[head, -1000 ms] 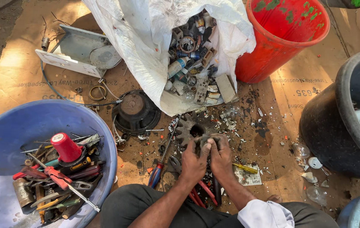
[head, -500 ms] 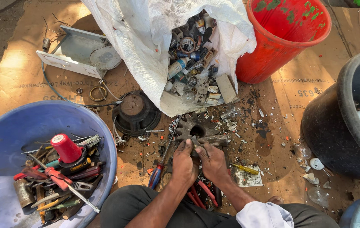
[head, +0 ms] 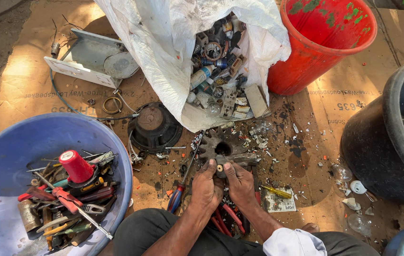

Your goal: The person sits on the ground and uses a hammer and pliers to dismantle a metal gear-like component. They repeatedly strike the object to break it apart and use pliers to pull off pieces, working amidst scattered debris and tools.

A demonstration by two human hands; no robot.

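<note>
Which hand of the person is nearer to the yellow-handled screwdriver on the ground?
The right hand. The yellow-handled screwdriver lies just to its right on the cardboard, apart from it. The left hand is further away, beyond the right hand.

The small cylindrical part (head: pixel 219 169) is pale at its end with a dark centre, and is pinched between the fingertips of both hands. It is held just below the rusty toothed gear (head: pixel 220 147), which lies flat on the littered cardboard, its central hole facing up.
</note>
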